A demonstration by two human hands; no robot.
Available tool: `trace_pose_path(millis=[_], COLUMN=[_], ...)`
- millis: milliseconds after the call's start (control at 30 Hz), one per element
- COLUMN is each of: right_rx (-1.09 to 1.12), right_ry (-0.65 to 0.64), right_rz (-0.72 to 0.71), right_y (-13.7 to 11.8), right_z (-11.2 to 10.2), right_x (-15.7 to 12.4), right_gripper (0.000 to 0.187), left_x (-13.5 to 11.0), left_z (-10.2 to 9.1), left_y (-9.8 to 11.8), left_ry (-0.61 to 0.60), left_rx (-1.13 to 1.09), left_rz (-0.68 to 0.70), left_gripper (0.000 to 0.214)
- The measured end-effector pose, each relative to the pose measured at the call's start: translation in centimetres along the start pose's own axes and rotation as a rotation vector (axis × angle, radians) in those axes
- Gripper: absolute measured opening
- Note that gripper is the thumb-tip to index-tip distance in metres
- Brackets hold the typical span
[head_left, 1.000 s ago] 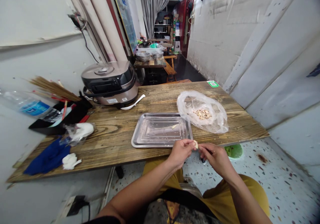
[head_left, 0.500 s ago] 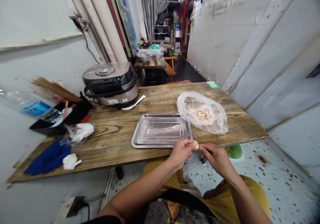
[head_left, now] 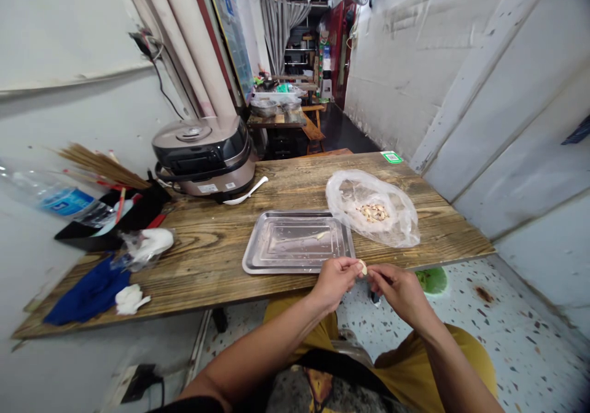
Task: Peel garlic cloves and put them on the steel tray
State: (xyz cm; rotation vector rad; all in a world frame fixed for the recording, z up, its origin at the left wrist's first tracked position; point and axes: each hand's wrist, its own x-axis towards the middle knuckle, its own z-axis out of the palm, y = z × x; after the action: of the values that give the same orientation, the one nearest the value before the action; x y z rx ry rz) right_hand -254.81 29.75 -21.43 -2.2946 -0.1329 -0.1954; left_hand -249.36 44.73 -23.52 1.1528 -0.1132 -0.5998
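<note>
My left hand (head_left: 335, 283) pinches a pale garlic clove (head_left: 362, 268) between thumb and fingertips, just past the table's front edge. Closed fingers of my right hand (head_left: 400, 291) meet the clove's right side; whether a bit of skin is between them is too small to tell. Left of the hands lies a shallow metal tray (head_left: 258, 259) with wet drops and a small pale piece (head_left: 321, 236) in it. Behind the hands a clear plastic bag (head_left: 402, 228) lies spread open, with several unpeeled-looking garlic cloves (head_left: 372, 212) inside, overlapping the tray's right corner.
A rice cooker (head_left: 203, 155) stands at the back left, a white spoon (head_left: 246, 192) beside it. Further left are a black holder (head_left: 92, 238) with skewers, a plastic bottle (head_left: 69, 201), a blue cloth (head_left: 87, 293) and crumpled tissue (head_left: 131, 299). A green bin (head_left: 433, 279) stands below the table's edge.
Both hands stay in nearly the same place, holding the clove. The clove appears very slightly turned between the fingers. Nothing on the table has moved.
</note>
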Motion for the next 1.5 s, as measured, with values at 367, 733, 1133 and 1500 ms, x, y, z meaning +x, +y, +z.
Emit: trace_pose_path(millis=[367, 733, 1133, 1500], right_rx=[-0.046, -0.029, -0.015, -0.108], right_ry=[0.019, 0.005, -0.003, -0.024], right_rz=[-0.022, -0.007, 0.008, -0.027], right_y=[0.00, -0.19, -0.01, 0.00], right_z=[0.31, 0.36, 0.49, 0.11], right_x=[-0.05, -0.19, -0.05, -0.11], right_gripper=[0.023, 0.022, 0.025, 0.027], left_x=[-0.09, -0.14, -0.12, -0.19], left_z=[-0.04, -0.01, -0.17, -0.39], left_y=[-0.28, -0.25, -0.38, -0.86], left_ry=[0.004, 0.007, 0.010, -0.053], left_rx=[-0.003, -0.013, 0.008, 0.238], left_rz=[-0.016, -0.007, -0.010, 0.058], left_gripper=[0.045, 0.043, 0.041, 0.030])
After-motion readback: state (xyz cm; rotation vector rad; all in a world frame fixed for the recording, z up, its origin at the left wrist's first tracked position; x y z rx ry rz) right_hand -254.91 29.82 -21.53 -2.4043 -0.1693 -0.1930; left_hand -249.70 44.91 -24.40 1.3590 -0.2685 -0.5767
